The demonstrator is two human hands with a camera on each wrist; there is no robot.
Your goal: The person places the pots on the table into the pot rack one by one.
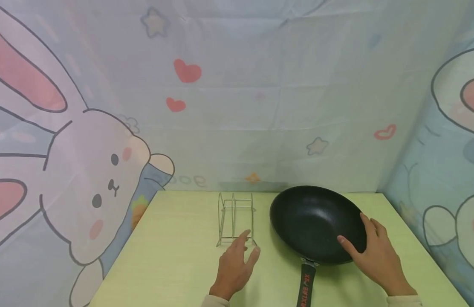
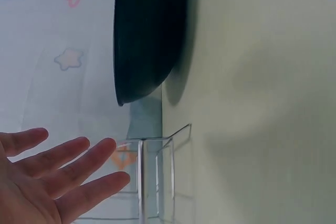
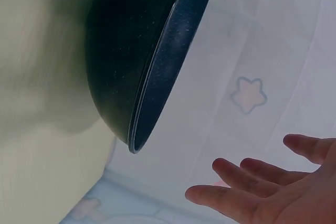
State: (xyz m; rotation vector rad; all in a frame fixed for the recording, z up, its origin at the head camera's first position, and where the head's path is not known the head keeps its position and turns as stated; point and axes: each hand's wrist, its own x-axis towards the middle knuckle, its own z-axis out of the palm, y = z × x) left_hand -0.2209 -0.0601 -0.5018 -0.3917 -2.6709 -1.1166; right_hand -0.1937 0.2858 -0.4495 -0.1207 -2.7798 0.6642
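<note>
A black frying pan [image 1: 317, 226] sits on the table, its dark handle [image 1: 307, 283] with red lettering pointing toward me. My right hand [image 1: 380, 256] overlaps the pan's right rim in the head view. In the right wrist view its fingers [image 3: 236, 200] are spread and stand apart from the pan's side [image 3: 131, 61]. Left of the pan stands a silver wire rack [image 1: 234, 221]. My left hand [image 1: 235, 266] hovers by the rack's near end, fingers extended with nothing in them. The left wrist view shows these fingers [image 2: 79, 171] beside the rack's wires [image 2: 140, 182].
The pale yellow-green table [image 1: 175, 256] backs onto a hanging cloth [image 1: 237, 106] printed with rabbits, hearts and stars. Another cloth side [image 1: 444, 170] borders the table's right edge.
</note>
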